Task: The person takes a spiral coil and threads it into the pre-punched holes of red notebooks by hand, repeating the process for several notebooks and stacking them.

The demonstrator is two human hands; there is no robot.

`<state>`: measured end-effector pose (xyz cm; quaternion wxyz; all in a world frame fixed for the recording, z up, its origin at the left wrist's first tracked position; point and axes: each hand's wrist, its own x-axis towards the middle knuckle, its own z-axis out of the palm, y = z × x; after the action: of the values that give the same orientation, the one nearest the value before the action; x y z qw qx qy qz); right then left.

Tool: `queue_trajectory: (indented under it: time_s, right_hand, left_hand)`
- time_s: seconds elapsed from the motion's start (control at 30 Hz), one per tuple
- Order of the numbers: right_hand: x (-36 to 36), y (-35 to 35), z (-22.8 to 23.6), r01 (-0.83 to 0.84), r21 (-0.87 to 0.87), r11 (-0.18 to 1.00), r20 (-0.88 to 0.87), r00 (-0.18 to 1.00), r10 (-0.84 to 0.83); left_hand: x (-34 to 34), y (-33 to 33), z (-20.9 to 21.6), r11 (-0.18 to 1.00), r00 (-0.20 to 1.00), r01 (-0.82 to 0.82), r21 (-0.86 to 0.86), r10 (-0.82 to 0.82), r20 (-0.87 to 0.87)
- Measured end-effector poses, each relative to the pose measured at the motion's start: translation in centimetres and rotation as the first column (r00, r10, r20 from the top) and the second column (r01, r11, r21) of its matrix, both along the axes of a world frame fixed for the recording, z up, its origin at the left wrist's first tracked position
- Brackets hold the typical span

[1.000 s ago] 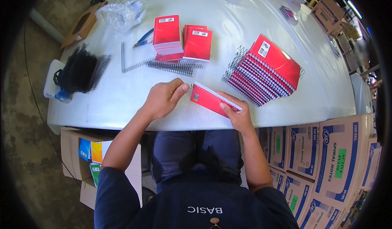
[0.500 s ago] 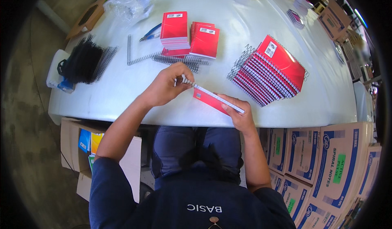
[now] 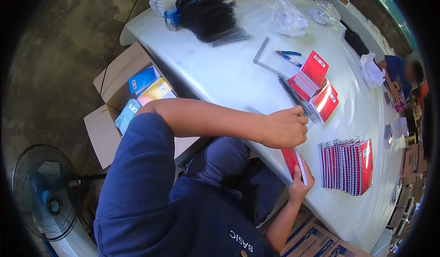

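My right hand (image 3: 301, 183) grips a small red-covered notebook (image 3: 288, 160) by its lower end, its white page edge facing up. Bent over the notebook's upper end, my left hand (image 3: 286, 127) has its fingers closed in a pinch; its back hides most of what it holds. A blurred stretch of wire spiral coil (image 3: 253, 109) shows behind the left wrist. Beyond that hand lie loose dark spiral coils (image 3: 293, 94) and a stack of red notebooks (image 3: 316, 69), with another red notebook (image 3: 326, 102) beside it.
Coil-bound red notebooks (image 3: 346, 166) stand in a pile at right. Blue-handled pliers (image 3: 289, 57), a heap of black coils (image 3: 208, 18) and crumpled plastic (image 3: 286, 14) lie farther off. An open carton (image 3: 110, 82) with notebooks and a fan (image 3: 46, 193) are at left.
The view has swung left, bringing the fan and more of the carton into sight. My left hand now covers the notebook's upper end; my right hand keeps its hold.
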<state>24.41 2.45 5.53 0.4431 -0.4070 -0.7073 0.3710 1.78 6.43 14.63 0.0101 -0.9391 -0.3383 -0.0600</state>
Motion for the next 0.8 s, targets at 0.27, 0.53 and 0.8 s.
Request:
queue_trajectory:
  time_s: [0.27,0.53,0.8]
  right_hand:
    - [-2.0,-0.5,0.2,0.069,0.140,0.988,0.005,0.997,-0.071]
    - [-4.2,-0.6,0.0,0.007,0.335,0.942,0.049,0.999,-0.024]
    - [-3.7,-0.7,0.0,-0.089,0.417,0.905,0.018,0.996,0.090]
  left_hand:
    - [-1.0,-6.4,-10.1,0.952,0.928,-0.295,0.085,0.264,0.262]
    - [-1.1,-2.9,-9.8,0.820,0.826,-0.490,0.297,0.327,0.458]
    - [-0.5,-2.2,-9.0,0.841,0.833,-0.387,0.379,0.142,0.535]
